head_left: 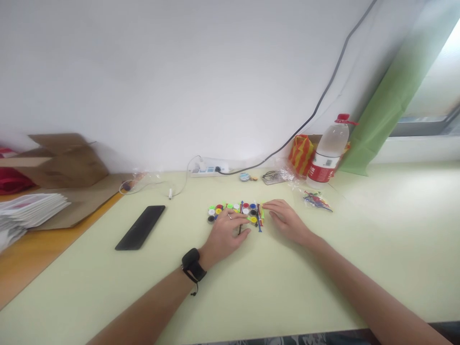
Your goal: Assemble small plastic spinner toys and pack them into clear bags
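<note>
Several small round pieces with coloured tops (211,212), in white, black, yellow, green, red and blue, stand close together on the table (230,297). Over their near side lies my left hand (226,235), open, its fingers stretched across them and hiding some. Thin coloured plastic sticks (259,219) lie beside and among the round pieces, a blue one along the right side. My right hand (289,223) is open, with its fingertips at the right end of the group, by the yellow and blue sticks. Whether those fingertips touch the sticks is hard to tell.
A black phone-like slab (141,227) lies to the left. Behind are a power strip (208,168) with cables and a tape roll (244,177). At right stand a large water bottle (327,153) and a bag of coloured sticks (316,200). A cardboard box (68,163) sits far left.
</note>
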